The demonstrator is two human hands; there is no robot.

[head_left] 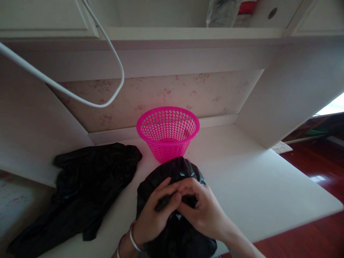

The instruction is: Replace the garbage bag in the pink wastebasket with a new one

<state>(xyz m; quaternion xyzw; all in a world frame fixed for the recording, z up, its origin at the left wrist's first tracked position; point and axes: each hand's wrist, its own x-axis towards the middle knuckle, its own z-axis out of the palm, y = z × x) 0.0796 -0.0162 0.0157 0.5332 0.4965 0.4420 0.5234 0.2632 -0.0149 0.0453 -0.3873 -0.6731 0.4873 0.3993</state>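
— Between my two hands, what do you see?

— At the bottom of my view, my left hand [157, 215] and my right hand [202, 208] are both closed on a black plastic bag [174, 172]. The fingers [172, 199] pinch its folded material where the hands meet. I cannot tell which edge they hold, because the hands cover it. The lower part of this bag is cut off by the frame.

— Where does the bag lie?

— It lies on the white desk [255, 179], near the front edge, just in front of a pink basket [168, 132]; whether they touch is not clear. The basket stands upright, close to the back wall.

— How many bags do you count?

— Two black ones. The second black bag [86, 186] lies crumpled on the left. One basket only. I also see one white cable [80, 100] hanging across the top left, floral wallpaper [161, 95] behind, a shelf [188, 34] above, and a red-brown wooden floor [317, 168] on the right. Something stands on the shelf, but I cannot make it out.
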